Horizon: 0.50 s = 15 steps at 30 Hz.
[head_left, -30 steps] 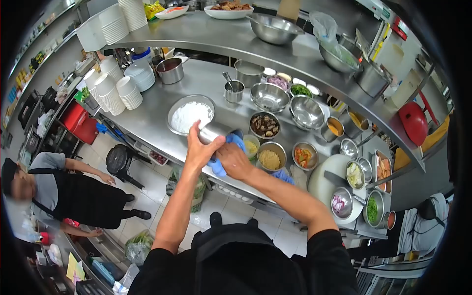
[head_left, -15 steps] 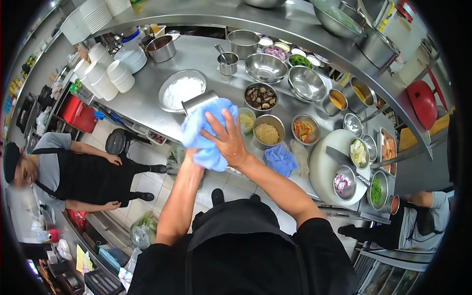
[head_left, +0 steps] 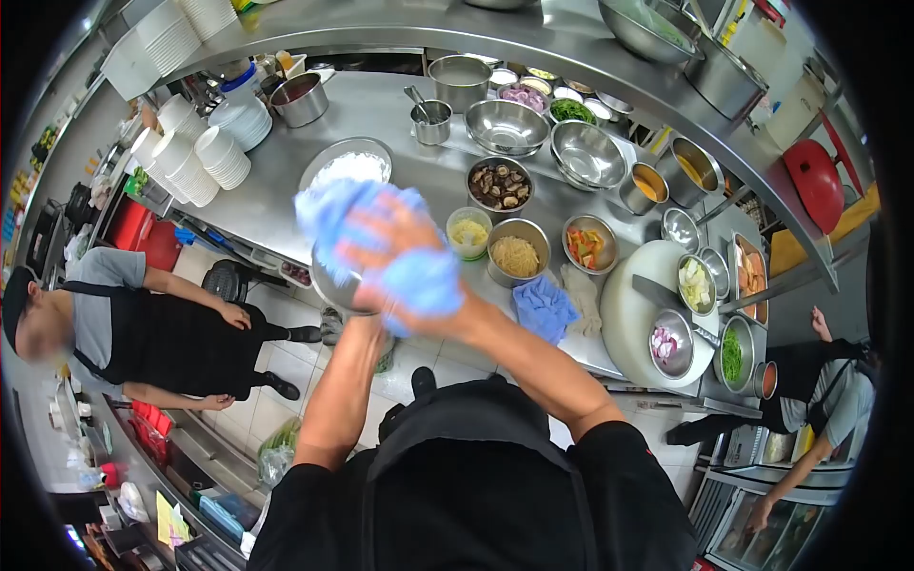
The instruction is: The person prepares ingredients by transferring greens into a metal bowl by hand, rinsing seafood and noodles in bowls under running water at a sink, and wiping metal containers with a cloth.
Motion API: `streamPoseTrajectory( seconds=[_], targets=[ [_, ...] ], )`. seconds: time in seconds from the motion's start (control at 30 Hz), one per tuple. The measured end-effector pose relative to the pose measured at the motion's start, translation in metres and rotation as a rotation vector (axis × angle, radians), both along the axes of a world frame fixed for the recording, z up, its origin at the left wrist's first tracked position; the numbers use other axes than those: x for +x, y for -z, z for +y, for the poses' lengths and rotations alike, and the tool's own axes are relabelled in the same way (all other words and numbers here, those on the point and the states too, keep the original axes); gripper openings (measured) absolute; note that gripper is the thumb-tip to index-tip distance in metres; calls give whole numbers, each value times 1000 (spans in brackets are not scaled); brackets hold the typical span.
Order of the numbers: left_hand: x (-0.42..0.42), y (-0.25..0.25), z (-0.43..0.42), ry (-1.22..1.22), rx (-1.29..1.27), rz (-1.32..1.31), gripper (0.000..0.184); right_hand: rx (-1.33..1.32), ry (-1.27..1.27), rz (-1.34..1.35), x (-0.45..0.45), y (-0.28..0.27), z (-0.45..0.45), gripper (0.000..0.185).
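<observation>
My right hand (head_left: 395,243), smeared by motion, presses a blue cloth (head_left: 357,214) onto a round stainless steel container (head_left: 333,287). The cloth covers most of the container, so only part of its curved metal rim and wall shows. My left hand (head_left: 369,303) is at the container's near side and steadies it, its fingers mostly hidden by the cloth and my right hand. Just beyond the cloth is a steel bowl of white powder (head_left: 352,168). To the right of my hands stand a tub of pale yellow food (head_left: 467,234) and a steel pot of noodle-like shreds (head_left: 518,249).
A second blue cloth (head_left: 545,309) lies near the counter's front edge. Farther right, a knife (head_left: 659,294) rests on a round white board (head_left: 624,328). Stacked white bowls (head_left: 186,167) stand left. An overhead shelf (head_left: 381,33) crosses the back. One co-worker (head_left: 124,328) stands left, another (head_left: 824,400) right.
My right hand and the cloth have shifted left over the container, which has turned and come lower. The co-worker at the right has turned and now reaches an arm down toward the glass-fronted unit.
</observation>
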<state>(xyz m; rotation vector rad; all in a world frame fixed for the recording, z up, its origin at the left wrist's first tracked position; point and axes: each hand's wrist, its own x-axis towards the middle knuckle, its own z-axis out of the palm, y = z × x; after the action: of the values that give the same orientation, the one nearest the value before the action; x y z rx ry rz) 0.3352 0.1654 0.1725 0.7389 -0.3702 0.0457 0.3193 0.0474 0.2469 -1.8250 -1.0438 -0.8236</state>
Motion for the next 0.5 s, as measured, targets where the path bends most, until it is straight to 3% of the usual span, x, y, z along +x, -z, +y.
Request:
streamPoseTrajectory(
  seconds=[0.1,0.17,0.2,0.23,0.3,0.37,0.4,0.43,0.5],
  targets=[
    [6,13,3,-31,94,56,44,-189,-76,-60,0,-22,-13,34],
    [13,30,13,-46,164,100,44,-58,-124,211,22,-22,-29,26],
    [21,40,16,-58,198,112,44,40,-67,224,39,-2,-26,26],
    [28,54,17,-79,222,121,44,276,-147,819,25,-13,-30,33],
    [44,81,24,-146,281,139,44,579,13,815,43,23,-29,46],
    [67,110,47,-224,341,163,44,500,71,750,36,77,-37,54],
    [91,124,71,-258,371,183,43,709,-33,940,24,59,-42,58],
    [120,152,104,-279,430,218,43,688,-36,1009,3,44,-53,55],
    [60,60,28,-528,536,51,35,391,130,1084,-31,13,-87,54]
  ],
)
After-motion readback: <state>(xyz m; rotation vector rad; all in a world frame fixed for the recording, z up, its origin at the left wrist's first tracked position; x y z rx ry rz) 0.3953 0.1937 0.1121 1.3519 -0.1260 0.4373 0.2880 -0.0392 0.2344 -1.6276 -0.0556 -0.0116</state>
